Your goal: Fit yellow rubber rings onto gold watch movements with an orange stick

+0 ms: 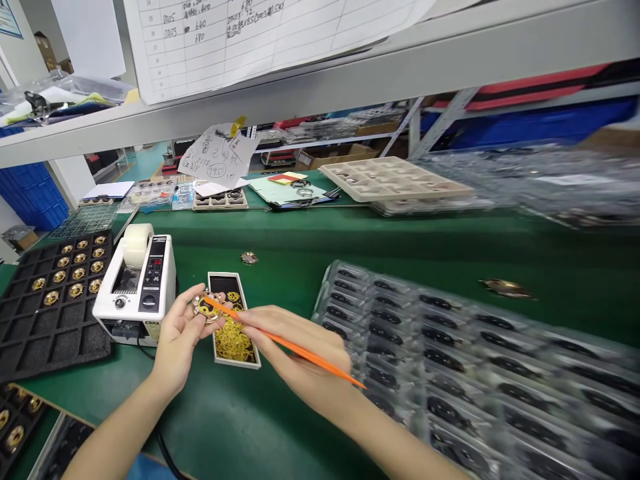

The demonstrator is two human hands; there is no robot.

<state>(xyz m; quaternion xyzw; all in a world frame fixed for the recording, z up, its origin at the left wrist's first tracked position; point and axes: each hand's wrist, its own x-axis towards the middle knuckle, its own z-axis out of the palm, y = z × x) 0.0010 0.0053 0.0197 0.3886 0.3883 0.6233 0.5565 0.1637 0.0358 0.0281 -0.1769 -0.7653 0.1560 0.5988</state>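
Note:
My left hand (177, 333) pinches a round gold-rimmed part (209, 307) between thumb and fingers, just above the left edge of a white box. My right hand (295, 343) grips orange tweezers (300, 352), whose tips touch the face of the round part. Beneath and behind the hands, the white box (240, 365) holds a heap of thin yellow pieces (233, 341), with a dark upper section. A white tape dispenser (134, 290) with a clear roll stands left of my left hand.
A black foam tray (65, 333) with gold round parts lies at the left. A clear plastic tray (410, 373) of black parts fills the right. Loose parts (249, 257) (506, 287) lie on the green table (280, 427). A grey shelf (310, 87) crosses overhead.

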